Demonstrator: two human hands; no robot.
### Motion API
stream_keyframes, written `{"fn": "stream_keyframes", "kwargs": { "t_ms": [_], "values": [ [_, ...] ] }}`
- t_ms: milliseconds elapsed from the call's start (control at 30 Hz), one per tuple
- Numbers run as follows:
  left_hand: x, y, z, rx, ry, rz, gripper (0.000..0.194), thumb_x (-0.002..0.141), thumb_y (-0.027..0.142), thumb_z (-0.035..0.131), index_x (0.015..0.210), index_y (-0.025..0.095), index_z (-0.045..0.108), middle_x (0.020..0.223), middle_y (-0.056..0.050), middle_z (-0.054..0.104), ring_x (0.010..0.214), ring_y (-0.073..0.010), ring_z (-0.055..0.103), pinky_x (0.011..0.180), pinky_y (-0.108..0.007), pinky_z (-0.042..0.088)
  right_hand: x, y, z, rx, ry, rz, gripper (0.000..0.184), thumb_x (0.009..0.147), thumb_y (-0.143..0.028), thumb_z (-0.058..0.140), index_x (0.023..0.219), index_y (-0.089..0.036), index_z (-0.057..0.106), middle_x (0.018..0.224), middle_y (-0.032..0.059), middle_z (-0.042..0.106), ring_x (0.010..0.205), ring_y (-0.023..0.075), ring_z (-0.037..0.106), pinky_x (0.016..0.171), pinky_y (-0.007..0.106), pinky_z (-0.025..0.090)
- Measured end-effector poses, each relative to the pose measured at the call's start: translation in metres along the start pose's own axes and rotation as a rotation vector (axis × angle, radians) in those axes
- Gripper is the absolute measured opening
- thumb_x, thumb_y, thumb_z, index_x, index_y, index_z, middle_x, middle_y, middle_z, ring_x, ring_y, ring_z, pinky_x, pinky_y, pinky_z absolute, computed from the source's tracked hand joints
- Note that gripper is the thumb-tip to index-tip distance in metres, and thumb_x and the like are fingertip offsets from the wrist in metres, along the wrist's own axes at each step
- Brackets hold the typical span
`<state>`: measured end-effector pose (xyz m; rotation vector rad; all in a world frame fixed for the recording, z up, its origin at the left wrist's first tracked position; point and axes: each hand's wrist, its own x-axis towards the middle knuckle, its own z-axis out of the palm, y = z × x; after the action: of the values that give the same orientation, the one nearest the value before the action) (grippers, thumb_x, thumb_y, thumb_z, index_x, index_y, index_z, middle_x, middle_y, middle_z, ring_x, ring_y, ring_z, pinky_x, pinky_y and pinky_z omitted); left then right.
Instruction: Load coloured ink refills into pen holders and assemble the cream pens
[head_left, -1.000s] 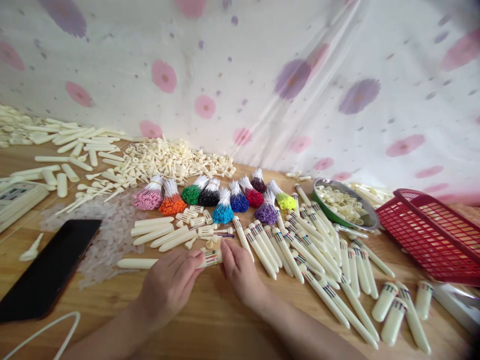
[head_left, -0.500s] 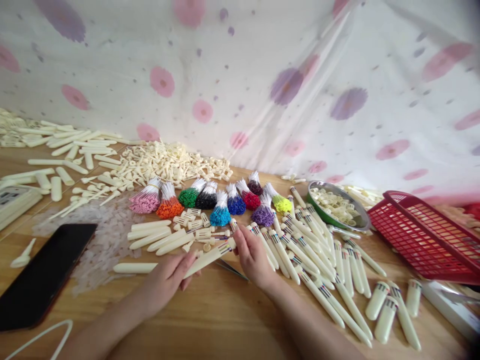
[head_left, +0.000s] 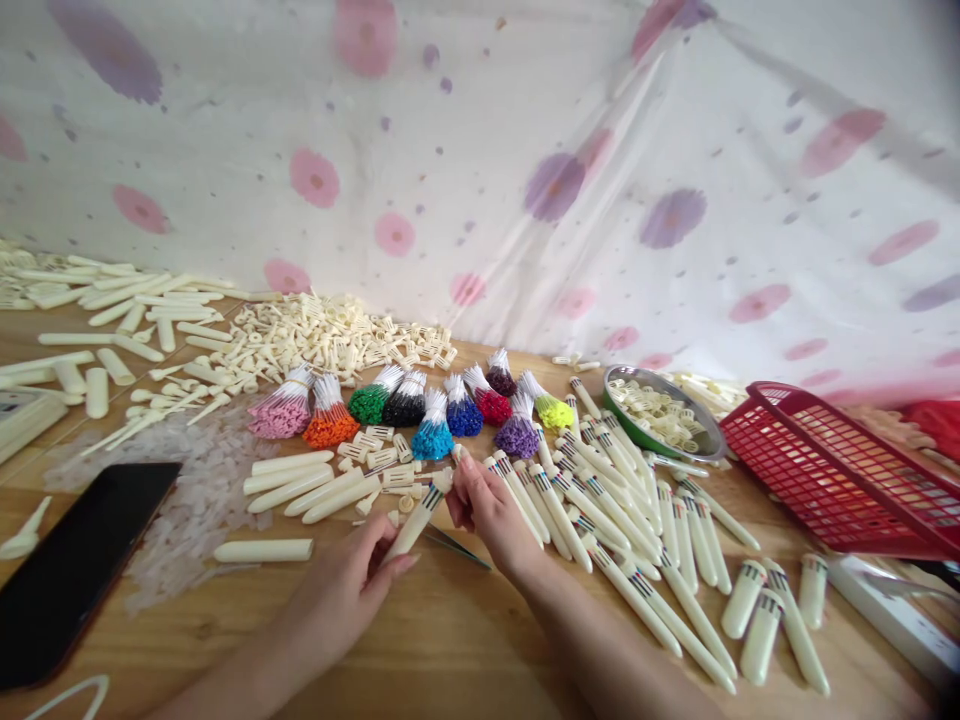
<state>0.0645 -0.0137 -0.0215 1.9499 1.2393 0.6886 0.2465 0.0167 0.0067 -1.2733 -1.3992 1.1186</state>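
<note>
My left hand (head_left: pixel 358 572) is closed around the barrel of a cream multicolour pen (head_left: pixel 416 520), which tilts up and to the right. Coloured slider tabs show near the pen's upper end. Just right of that end, my right hand (head_left: pixel 486 508) has its thumb and fingers pinched together, apart from the pen. A small pale piece shows at those fingertips, too small to make out. Beyond both hands lie loose cream barrels (head_left: pixel 289 482), slotted collars (head_left: pixel 384 455) and tied bundles of coloured refills, among them a light blue bundle (head_left: pixel 433 430). Tweezers (head_left: pixel 459 547) lie partly behind my right hand.
Many slotted pens (head_left: pixel 622 500) cover the table's right side. Behind them stand a green-sided bowl (head_left: pixel 664 412) of small parts and a red basket (head_left: pixel 840 470). At left are a black phone (head_left: pixel 82 560), clear plastic pieces (head_left: pixel 187 510) and a cream parts heap (head_left: pixel 337 330).
The pen in my left hand has swung more upright. My right hand has come away from its upper end. The whole view has shifted slightly.
</note>
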Motion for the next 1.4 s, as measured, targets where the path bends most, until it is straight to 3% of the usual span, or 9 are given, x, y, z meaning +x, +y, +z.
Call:
{"fn": "stream_keyframes", "kwargs": {
  "t_ms": [133, 233, 367, 533, 700, 1000, 1133, 1267, 1400],
  "values": [
    [-0.008, 0.006, 0.019, -0.630, -0.112, -0.229, 0.029, 0.082, 0.050, 0.048, 0.081, 0.021, 0.049, 0.072, 0.001, 0.056, 0.065, -0.0160, 0.059, 0.049, -0.026, 0.051, -0.006, 0.000, 0.008, 0.474, 0.103, 0.107, 0.044, 0.072, -0.062, 0.057, 0.067, -0.020, 0.045, 0.062, -0.0038, 0.049, 0.055, 0.0097, 0.049, 0.054, 0.021, 0.043],
    [-0.012, 0.009, 0.027, -0.784, -0.129, -0.321, 0.038, 0.074, 0.056, 0.056, 0.077, 0.019, 0.050, 0.071, 0.001, 0.054, 0.062, -0.0146, 0.057, 0.047, -0.026, 0.052, -0.014, -0.001, 0.018, 0.672, -0.057, 0.277, 0.048, 0.069, -0.064, 0.059, 0.081, -0.018, 0.052, 0.073, 0.0018, 0.061, 0.069, 0.0149, 0.059, 0.066, 0.028, 0.047],
    [-0.010, 0.009, 0.029, -0.850, -0.130, -0.352, 0.043, 0.070, 0.057, 0.060, 0.083, 0.017, 0.051, 0.068, 0.002, 0.052, 0.061, -0.0142, 0.056, 0.047, -0.028, 0.053, -0.021, 0.001, 0.027, 0.864, -0.204, 0.432, 0.053, 0.069, -0.061, 0.062, 0.095, -0.015, 0.054, 0.078, 0.0070, 0.067, 0.073, 0.0192, 0.063, 0.065, 0.029, 0.047],
    [-0.008, 0.010, 0.027, -0.922, -0.138, -0.372, 0.047, 0.068, 0.057, 0.062, 0.091, 0.018, 0.048, 0.065, 0.003, 0.054, 0.055, -0.0130, 0.055, 0.047, -0.028, 0.052, -0.020, 0.007, 0.027, 1.002, -0.293, 0.403, 0.034, 0.075, -0.041, 0.067, 0.094, -0.014, 0.059, 0.087, 0.0091, 0.068, 0.073, 0.0175, 0.063, 0.056, 0.025, 0.045],
    [-0.010, 0.009, 0.025, -0.990, -0.189, -0.376, 0.042, 0.070, 0.053, 0.063, 0.088, 0.018, 0.050, 0.066, 0.002, 0.057, 0.056, -0.0135, 0.057, 0.049, -0.028, 0.051, -0.020, 0.003, 0.025, 1.077, -0.365, 0.394, 0.032, 0.072, -0.023, 0.072, 0.099, -0.012, 0.060, 0.097, 0.0091, 0.067, 0.075, 0.0125, 0.063, 0.069, 0.024, 0.048],
    [-0.010, 0.007, 0.023, -1.027, -0.265, -0.255, 0.032, 0.081, 0.047, 0.055, 0.092, 0.017, 0.053, 0.069, 0.001, 0.060, 0.057, -0.0135, 0.060, 0.058, -0.029, 0.050, -0.019, 0.003, 0.023, 1.126, -0.350, 0.350, 0.044, 0.074, -0.051, 0.065, 0.099, -0.016, 0.059, 0.079, 0.0037, 0.068, 0.066, 0.0130, 0.062, 0.061, 0.025, 0.050],
    [-0.013, 0.004, 0.024, -1.068, -0.305, -0.258, 0.029, 0.085, 0.043, 0.052, 0.099, 0.018, 0.052, 0.070, 0.000, 0.060, 0.060, -0.0153, 0.062, 0.061, -0.031, 0.050, -0.018, 0.005, 0.021, 1.105, -0.342, 0.367, 0.030, 0.077, -0.034, 0.067, 0.099, -0.014, 0.059, 0.090, 0.0053, 0.068, 0.067, 0.0110, 0.061, 0.060, 0.023, 0.049],
    [-0.015, 0.004, 0.024, -1.152, -0.359, -0.269, 0.026, 0.085, 0.042, 0.052, 0.091, 0.017, 0.055, 0.072, -0.001, 0.060, 0.061, -0.0151, 0.062, 0.062, -0.031, 0.049, -0.020, 0.006, 0.020, 1.125, -0.401, 0.387, 0.032, 0.076, -0.025, 0.068, 0.105, -0.015, 0.058, 0.104, 0.0060, 0.065, 0.074, 0.0103, 0.061, 0.067, 0.023, 0.048],
    [-0.012, 0.006, 0.023, -1.164, -0.364, -0.243, 0.026, 0.083, 0.042, 0.055, 0.090, 0.017, 0.055, 0.070, 0.000, 0.059, 0.058, -0.0129, 0.060, 0.059, -0.028, 0.048, -0.018, 0.003, 0.018, 1.165, -0.438, 0.353, 0.044, 0.074, -0.043, 0.068, 0.107, -0.017, 0.055, 0.086, 0.0014, 0.066, 0.066, 0.0106, 0.058, 0.065, 0.025, 0.045]
  ]
}}
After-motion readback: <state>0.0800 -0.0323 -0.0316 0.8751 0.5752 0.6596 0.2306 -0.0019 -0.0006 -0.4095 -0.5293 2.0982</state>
